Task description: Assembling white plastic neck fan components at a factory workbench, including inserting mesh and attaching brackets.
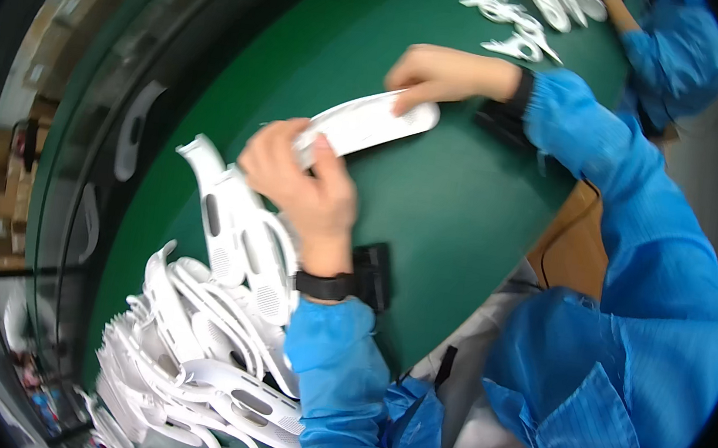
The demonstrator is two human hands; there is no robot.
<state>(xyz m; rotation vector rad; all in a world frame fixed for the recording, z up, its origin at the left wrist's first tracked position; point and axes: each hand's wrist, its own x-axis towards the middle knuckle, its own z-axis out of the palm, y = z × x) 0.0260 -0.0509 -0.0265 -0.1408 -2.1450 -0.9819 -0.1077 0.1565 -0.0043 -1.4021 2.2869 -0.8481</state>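
Observation:
Over the green table, a long white plastic shell [365, 124] with rounded ends and small perforations at its right end is held between my two hands. My left hand [298, 178] wraps round its left end, thumb on the upper face. With thumb and fingers my right hand [436, 73] pinches the far edge near the right end. The shell slants up to the right, slightly blurred. Black bands circle both my wrists, below blue sleeves. Beside my left hand lie similar white shells [220, 209] with oval slots, at the edge of a heap.
A large heap of white curved plastic parts [190, 329] covers the table's [465, 209] left near side. Small white ring-shaped parts [518, 44] and long white pieces lie at the far right, by another person's blue sleeve [678, 56]. A dark conveyor-like strip [162, 55] runs along the left.

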